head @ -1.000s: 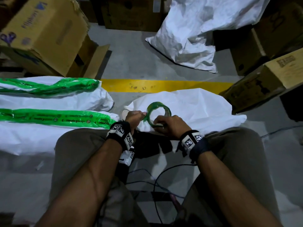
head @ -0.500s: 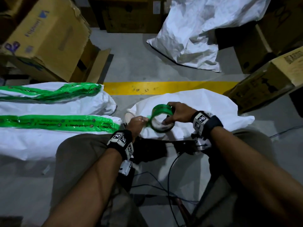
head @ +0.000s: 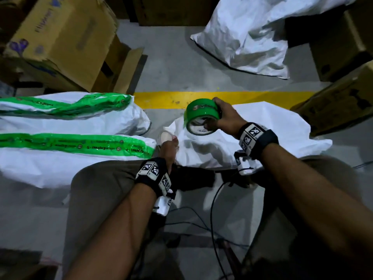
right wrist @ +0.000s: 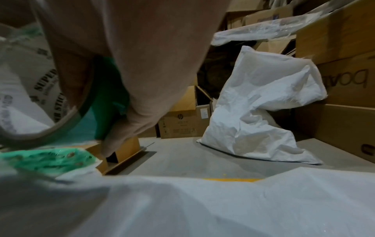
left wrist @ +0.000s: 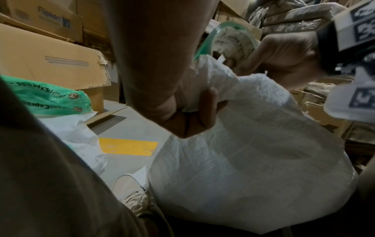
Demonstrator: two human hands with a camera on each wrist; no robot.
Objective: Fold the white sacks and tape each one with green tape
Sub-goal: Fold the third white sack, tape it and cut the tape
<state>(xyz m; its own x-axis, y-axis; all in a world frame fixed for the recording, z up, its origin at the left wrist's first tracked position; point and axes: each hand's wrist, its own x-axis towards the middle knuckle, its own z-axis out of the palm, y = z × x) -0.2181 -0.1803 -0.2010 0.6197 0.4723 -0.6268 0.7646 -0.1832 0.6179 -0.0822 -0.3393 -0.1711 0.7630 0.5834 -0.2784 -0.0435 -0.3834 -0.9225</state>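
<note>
Right hand (head: 226,118) fingers grip the tape roll (head: 201,116); left hand (head: 168,147) pinches the sack (head: 272,126), fingertips hidden.

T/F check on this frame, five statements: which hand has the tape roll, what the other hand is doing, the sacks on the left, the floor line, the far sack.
1. The right hand grips the green tape roll. True.
2. The left hand is empty and off the sack. False: it pinches the edge of the white sack in front of the person.
3. Two sacks on the left already carry green tape. True.
4. The floor line is red. False: it is yellow.
5. The far sack is taped green. False: no tape shows on it.
</note>
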